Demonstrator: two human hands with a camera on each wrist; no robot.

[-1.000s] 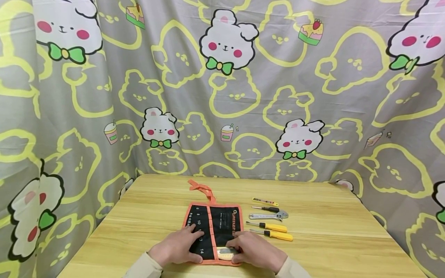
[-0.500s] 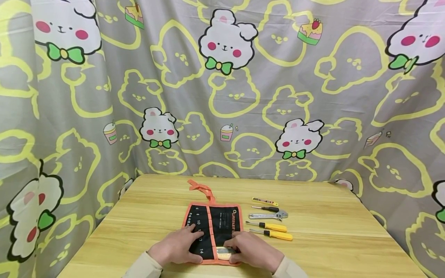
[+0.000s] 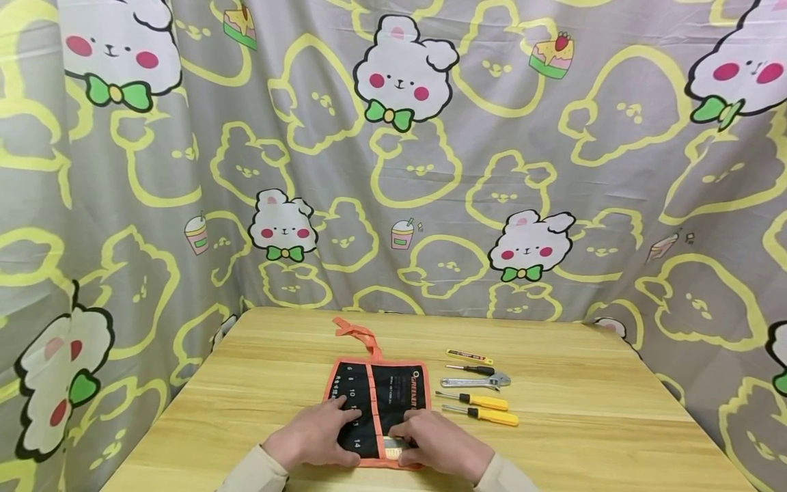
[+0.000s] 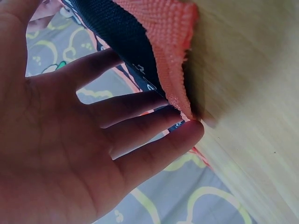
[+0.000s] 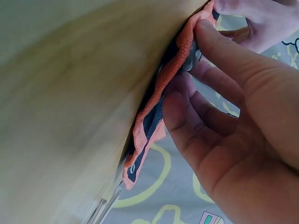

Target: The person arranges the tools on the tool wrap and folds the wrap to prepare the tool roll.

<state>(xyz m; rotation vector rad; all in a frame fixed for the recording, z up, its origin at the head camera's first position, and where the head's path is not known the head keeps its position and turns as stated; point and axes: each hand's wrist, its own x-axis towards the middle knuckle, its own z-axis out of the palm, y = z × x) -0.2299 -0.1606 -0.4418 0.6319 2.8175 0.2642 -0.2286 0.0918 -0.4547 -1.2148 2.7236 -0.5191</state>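
Observation:
A black tool pouch [image 3: 393, 389] with orange trim lies spread on the wooden table, numbers printed down its left panel. My left hand [image 3: 313, 434] rests on that panel with fingers spread; in the left wrist view its fingertips touch the pouch's orange edge [image 4: 170, 70]. At the lower right panel, my right hand [image 3: 449, 441] grips a flat pale-yellow and grey tool, apparently a utility knife [image 3: 393, 449]. The knife's left end meets the orange middle strip; fingers cover its right end. A grey bit of it [image 5: 190, 58] shows between thumb and fingers in the right wrist view.
Right of the pouch lie a yellow flat pack [image 3: 469, 357], a small black-handled screwdriver [image 3: 479, 370], an adjustable wrench [image 3: 473, 381] and two yellow-handled screwdrivers [image 3: 488, 403]. An orange tie strap [image 3: 359, 335] trails behind the pouch. A patterned curtain [image 3: 430, 171] surrounds the table.
My right hand has shifted slightly left along with the knife, and less of the knife shows. The left hand has stayed in place.

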